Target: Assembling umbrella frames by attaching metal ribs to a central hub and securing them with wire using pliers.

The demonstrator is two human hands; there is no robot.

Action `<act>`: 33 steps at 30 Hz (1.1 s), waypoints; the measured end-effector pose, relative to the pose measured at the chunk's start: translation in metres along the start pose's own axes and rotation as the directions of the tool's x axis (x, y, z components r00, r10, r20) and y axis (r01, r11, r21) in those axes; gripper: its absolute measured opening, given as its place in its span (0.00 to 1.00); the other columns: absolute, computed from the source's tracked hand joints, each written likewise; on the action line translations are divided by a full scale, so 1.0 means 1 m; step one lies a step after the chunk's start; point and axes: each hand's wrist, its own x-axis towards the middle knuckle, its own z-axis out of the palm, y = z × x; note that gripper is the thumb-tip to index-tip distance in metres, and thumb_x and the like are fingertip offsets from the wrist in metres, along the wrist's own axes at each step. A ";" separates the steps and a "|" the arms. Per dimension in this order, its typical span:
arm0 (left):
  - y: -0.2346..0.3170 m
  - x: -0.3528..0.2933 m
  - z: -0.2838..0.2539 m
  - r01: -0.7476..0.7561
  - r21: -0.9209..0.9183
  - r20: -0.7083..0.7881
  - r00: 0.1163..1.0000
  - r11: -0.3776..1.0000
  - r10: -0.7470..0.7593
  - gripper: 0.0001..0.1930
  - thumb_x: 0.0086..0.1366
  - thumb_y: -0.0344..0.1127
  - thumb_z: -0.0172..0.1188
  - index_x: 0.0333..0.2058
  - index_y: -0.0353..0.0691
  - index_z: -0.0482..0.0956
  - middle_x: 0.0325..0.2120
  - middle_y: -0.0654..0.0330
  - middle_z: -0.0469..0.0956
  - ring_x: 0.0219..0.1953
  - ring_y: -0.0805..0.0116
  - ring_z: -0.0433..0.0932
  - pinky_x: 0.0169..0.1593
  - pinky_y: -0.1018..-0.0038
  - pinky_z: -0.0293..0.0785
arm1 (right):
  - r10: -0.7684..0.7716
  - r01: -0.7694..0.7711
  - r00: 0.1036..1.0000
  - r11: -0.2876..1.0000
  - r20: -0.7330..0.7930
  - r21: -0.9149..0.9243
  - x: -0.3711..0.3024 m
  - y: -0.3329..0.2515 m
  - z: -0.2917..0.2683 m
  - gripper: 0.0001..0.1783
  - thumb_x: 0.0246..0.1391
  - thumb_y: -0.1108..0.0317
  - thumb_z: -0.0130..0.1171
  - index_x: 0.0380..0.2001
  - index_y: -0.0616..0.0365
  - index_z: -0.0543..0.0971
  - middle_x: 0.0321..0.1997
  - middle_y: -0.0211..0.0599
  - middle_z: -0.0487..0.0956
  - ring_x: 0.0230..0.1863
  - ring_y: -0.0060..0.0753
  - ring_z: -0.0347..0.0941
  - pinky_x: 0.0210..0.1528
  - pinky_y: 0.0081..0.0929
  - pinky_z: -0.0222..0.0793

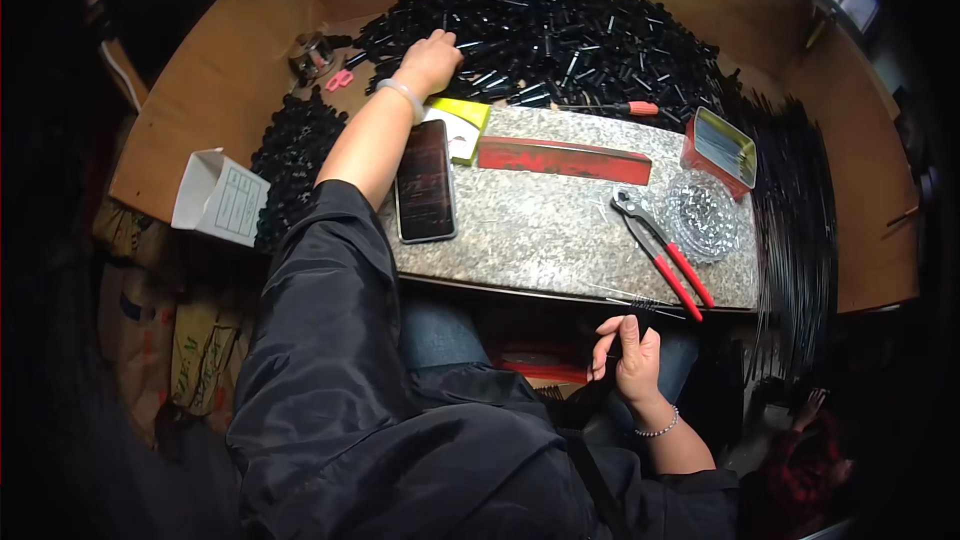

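Observation:
My left hand [430, 62], with a pale bangle at its wrist, reaches to the near edge of a big heap of small black tubular parts [560, 35]. Its fingers are bent in among the parts; what they grip, if anything, is hidden. Just off the table's front edge, my right hand [632, 358] is raised with thumb and fingers curled; I cannot make out what lies between them. Beyond its fingertips, several thin wires and a small dark coiled piece [645, 305] show at the edge. Red-handled pincers [662, 255] lie on the speckled tabletop [540, 230].
A phone [425, 180], a yellow-and-white packet [463, 127], a red bar [563, 160], a glass dish [700, 217] and a red tin [720, 150] occupy the tabletop. Long black rods [795, 210] hang at right. A white box [220, 197] stands left, inside wooden side walls [215, 90].

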 end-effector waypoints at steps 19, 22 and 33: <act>0.200 0.114 -0.031 0.258 -0.508 0.098 0.965 0.822 -0.242 0.23 0.47 0.51 0.68 0.34 0.36 0.81 0.35 0.48 0.79 0.41 0.52 0.78 0.44 0.63 0.75 | 0.018 -0.014 0.998 0.998 -0.065 0.064 0.010 -0.004 -0.015 0.24 0.65 0.54 0.38 0.32 0.67 0.72 0.15 0.37 0.73 0.13 0.23 0.68 0.18 0.20 0.68; 0.199 0.118 -0.021 0.272 -0.596 0.086 0.957 0.755 -0.277 0.19 0.47 0.45 0.67 0.35 0.39 0.81 0.35 0.50 0.79 0.40 0.52 0.78 0.44 0.65 0.74 | 0.004 0.000 0.999 0.997 -0.049 0.080 0.008 -0.005 -0.016 0.24 0.65 0.54 0.38 0.32 0.67 0.72 0.15 0.37 0.73 0.14 0.23 0.69 0.18 0.20 0.67; 0.185 -0.035 -0.093 0.171 -0.840 0.207 0.978 -0.515 -0.011 0.13 0.64 0.44 0.55 0.34 0.39 0.72 0.23 0.64 0.74 0.22 0.81 0.69 0.23 0.86 0.65 | -0.032 0.031 0.999 0.999 -0.016 -0.034 -0.010 -0.011 0.005 0.25 0.65 0.52 0.37 0.39 0.67 0.72 0.18 0.38 0.75 0.17 0.23 0.71 0.23 0.18 0.68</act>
